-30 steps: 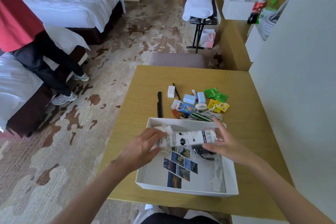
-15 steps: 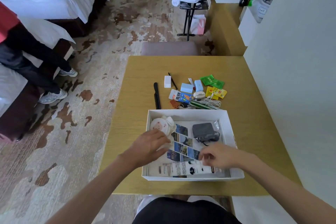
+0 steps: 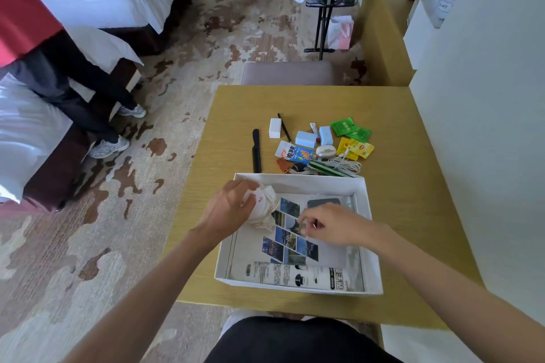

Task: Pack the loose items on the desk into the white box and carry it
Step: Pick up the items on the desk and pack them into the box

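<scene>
Partway through: fingers of our left hand [image 3: 233, 206] wrap a cloth [image 3: 265, 203] inside the box [image 3: 309, 183]. Our right hand [image 3: 333, 225] curls just beside; we cannot tell its grip. Beyond our fingers, items [image 3: 295, 153] wait on the table [image 3: 413, 186].

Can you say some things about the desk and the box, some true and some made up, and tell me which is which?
1. The black comb lies inside the white box. False: it lies on the desk, beyond the box.
2. The left hand holds a white cloth bundle in the box. True.
3. The green packets are on the desk. True.
4. The printed tube stands upright. False: it lies flat along the box's near wall.
</scene>
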The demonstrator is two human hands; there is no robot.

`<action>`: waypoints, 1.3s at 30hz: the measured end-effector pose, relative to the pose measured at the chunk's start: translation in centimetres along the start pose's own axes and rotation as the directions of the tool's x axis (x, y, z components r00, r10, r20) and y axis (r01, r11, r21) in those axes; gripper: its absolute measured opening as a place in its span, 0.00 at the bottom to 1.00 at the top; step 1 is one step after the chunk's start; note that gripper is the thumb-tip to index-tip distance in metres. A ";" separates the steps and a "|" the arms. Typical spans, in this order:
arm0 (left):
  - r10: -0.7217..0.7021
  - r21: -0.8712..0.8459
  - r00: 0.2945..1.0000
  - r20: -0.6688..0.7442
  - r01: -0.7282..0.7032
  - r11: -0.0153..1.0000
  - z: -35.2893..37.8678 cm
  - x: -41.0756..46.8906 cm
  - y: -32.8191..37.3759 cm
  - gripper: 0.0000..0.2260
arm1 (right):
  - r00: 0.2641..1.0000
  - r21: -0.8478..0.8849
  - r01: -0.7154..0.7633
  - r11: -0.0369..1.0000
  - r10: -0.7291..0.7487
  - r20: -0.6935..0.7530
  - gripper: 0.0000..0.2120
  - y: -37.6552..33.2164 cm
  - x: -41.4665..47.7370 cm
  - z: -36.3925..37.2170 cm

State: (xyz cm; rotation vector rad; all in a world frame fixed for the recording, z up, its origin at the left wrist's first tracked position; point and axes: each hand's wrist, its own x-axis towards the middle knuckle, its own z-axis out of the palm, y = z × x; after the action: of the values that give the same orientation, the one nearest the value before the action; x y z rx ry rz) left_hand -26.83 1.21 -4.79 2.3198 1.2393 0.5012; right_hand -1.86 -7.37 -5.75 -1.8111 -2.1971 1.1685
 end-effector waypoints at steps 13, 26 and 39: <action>-0.431 -0.348 0.902 0.019 0.410 0.843 -2.1 9.1 -4.4 0.10 | 0.922 0.202 -0.019 0.979 0.096 -0.375 0.11 2.2 9.2 -8.9; -0.454 0.216 0.829 0.328 0.402 0.890 7.0 20.9 -10.9 0.29 | 0.924 -0.354 -0.379 0.855 0.327 -0.198 0.19 3.8 19.9 -5.9; -0.250 0.478 0.938 0.241 0.109 0.871 6.8 20.5 -11.9 0.10 | 0.921 -0.110 -0.336 0.936 0.301 -0.249 0.07 3.8 21.7 -4.9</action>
State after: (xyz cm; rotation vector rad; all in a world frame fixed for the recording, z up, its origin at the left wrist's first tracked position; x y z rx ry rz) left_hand -20.58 22.77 -14.96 2.4897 1.5266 -0.2344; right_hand -3.03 13.93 -13.14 -2.3047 -1.9587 0.7969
